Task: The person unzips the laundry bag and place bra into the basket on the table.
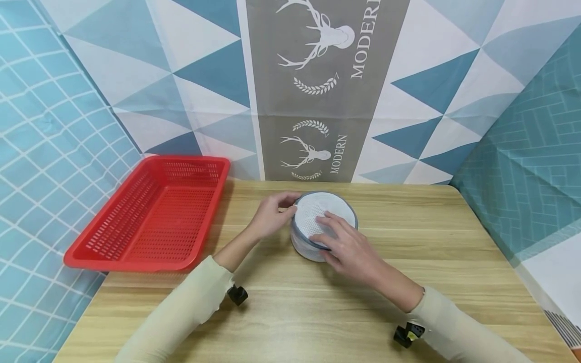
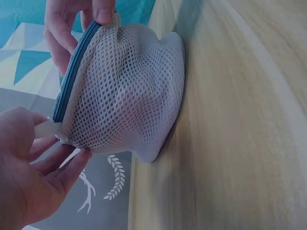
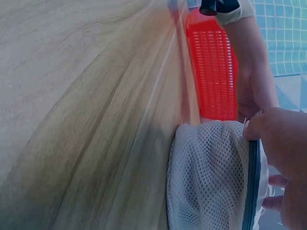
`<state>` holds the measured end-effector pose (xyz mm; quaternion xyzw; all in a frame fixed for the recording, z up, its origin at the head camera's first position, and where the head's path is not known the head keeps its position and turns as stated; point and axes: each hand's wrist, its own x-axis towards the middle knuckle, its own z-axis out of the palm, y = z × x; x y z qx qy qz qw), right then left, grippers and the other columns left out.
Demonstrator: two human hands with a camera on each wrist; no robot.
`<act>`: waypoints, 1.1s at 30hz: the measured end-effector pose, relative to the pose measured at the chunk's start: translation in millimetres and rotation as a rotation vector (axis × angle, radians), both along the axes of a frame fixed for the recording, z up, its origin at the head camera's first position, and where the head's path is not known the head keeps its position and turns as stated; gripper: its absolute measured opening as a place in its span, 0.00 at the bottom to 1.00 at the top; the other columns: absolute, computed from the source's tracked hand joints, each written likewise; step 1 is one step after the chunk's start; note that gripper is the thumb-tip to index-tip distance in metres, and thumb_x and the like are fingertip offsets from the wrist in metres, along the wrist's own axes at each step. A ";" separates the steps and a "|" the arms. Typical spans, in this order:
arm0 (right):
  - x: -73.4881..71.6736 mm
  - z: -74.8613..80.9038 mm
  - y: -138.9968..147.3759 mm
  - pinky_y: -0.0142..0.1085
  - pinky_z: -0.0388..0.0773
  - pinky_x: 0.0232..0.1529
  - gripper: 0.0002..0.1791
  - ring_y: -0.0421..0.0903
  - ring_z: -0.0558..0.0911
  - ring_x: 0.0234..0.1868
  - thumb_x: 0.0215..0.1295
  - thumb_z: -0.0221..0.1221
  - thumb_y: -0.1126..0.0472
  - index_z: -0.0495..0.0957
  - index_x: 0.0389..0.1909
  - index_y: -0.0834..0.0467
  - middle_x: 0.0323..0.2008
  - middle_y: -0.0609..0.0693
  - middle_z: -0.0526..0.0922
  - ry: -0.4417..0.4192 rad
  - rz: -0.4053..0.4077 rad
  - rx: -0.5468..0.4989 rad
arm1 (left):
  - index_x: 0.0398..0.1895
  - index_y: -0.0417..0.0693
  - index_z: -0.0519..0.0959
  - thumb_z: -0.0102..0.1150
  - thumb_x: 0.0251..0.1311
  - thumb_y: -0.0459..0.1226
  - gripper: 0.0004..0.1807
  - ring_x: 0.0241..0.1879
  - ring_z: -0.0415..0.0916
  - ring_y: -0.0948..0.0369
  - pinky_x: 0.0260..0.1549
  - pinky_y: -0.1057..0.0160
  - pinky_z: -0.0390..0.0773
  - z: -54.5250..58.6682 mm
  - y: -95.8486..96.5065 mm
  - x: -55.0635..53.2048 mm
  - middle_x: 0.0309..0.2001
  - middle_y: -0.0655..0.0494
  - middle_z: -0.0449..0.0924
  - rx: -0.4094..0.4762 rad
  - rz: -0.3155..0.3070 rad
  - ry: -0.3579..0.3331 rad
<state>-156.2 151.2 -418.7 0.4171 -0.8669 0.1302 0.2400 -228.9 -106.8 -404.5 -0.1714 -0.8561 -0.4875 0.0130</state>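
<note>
One wooden counter [image 1: 422, 292] sits under your mesh bag [image 1: 310, 207]; a deer wall [image 1: 308, 103] stands behind it, a red basket [image 1: 168, 217] left of it. Your left grip [image 1: 273, 214] pinches its tab [image 2: 46, 129], right grip [image 1: 351, 249] its rim [image 2: 73, 72].

"MODERN" [image 1: 365, 40] twice on gray panel [image 1: 313, 108]

I watch a wood-grain table [image 1: 290, 315] from here. On it stand a red basket [image 1: 136, 264] — leftward — and a round mesh bag [image 1: 310, 214].

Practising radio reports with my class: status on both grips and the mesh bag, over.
Left grip at mesh bag, left edge; right grip across top and side. Bag standing on table. Red basket off left, not blocking.
</note>
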 end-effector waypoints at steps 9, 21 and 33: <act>-0.7 0.8 3.9 0.62 0.88 0.68 0.22 0.67 0.82 0.76 0.54 0.80 0.66 0.89 0.50 0.49 0.70 0.62 0.85 -0.006 -0.005 -0.023 | 0.67 0.42 0.84 0.66 0.73 0.33 0.21 0.57 0.92 0.44 0.56 0.49 0.93 0.4 -3.9 11.4 0.55 0.40 0.93 0.009 0.049 -0.037; 2.6 8.4 -2.3 0.62 0.90 0.64 0.21 0.67 0.82 0.76 0.58 0.83 0.59 0.90 0.52 0.49 0.70 0.61 0.84 0.008 0.023 -0.055 | 0.68 0.44 0.86 0.64 0.78 0.39 0.20 0.63 0.91 0.42 0.61 0.45 0.92 5.2 -3.6 3.5 0.65 0.43 0.91 -0.008 0.054 -0.010; 4.3 5.1 -7.4 0.58 0.90 0.65 0.19 0.62 0.85 0.74 0.64 0.80 0.63 0.90 0.54 0.48 0.67 0.58 0.86 0.005 0.018 -0.034 | 0.67 0.43 0.86 0.64 0.78 0.34 0.18 0.59 0.92 0.45 0.61 0.48 0.91 3.0 0.8 -5.4 0.60 0.41 0.93 0.004 0.009 -0.006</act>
